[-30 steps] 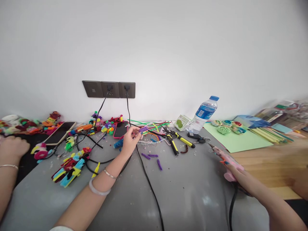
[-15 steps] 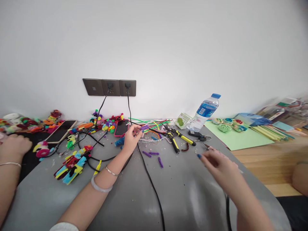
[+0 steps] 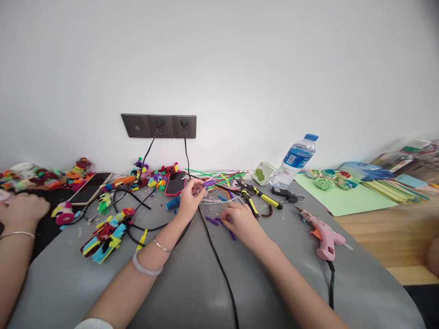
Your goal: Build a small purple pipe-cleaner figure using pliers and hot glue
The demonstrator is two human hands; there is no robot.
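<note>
My left hand pinches a purple pipe-cleaner piece above the pile of coloured pipe cleaners at the back. Low over the table, my right hand has thumb and fingers closed around one of the short folded purple pieces. Another purple piece lies just left of those fingertips, and one more sticks out from under the hand. Yellow-and-black pliers rest behind my right hand. A pink glue gun lies on its side at the right, its nozzle toward the pliers.
Black cords cross the grey table. Colourful pipe-cleaner figures and phones lie left. A bottle, small box and keys stand or lie behind. Green paper is at right. Another person's hand rests far left.
My right hand has moved left from beside the glue gun to the loose purple pieces and closed on one. The glue gun is now uncovered. My left hand keeps its hold.
</note>
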